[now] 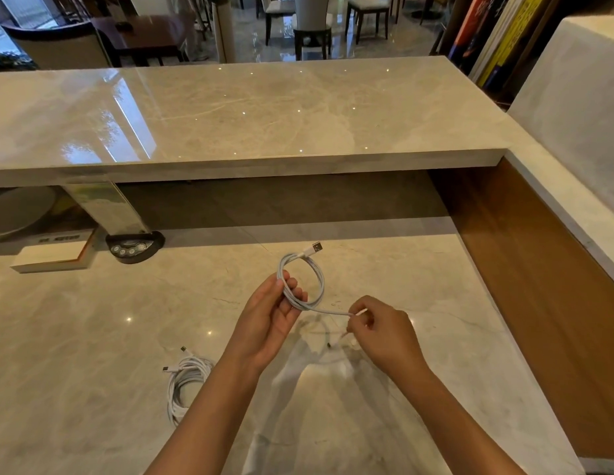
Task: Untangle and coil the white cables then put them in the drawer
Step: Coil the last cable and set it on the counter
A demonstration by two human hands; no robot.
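Marble table (93,337), glossy, ceiling spots reflected in it. Raised marble ledge (247,114) runs across behind it, wood panel (525,269) on the right side beneath a marble return. Beyond: polished floor (250,39), dining chairs (367,12), dark wooden table (151,32). Books (497,36) stacked upright top right. Under the ledge, left: white box (51,258), black stand with buttons (134,248).

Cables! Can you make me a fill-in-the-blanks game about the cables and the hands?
1. The left hand holds a cable wound into a ____.
2. The right hand pinches that cable's loose ____.
3. The other cable bundle lies on the ____.
4. Both cables are the colour ____.

Missing words: loop; end; counter; white
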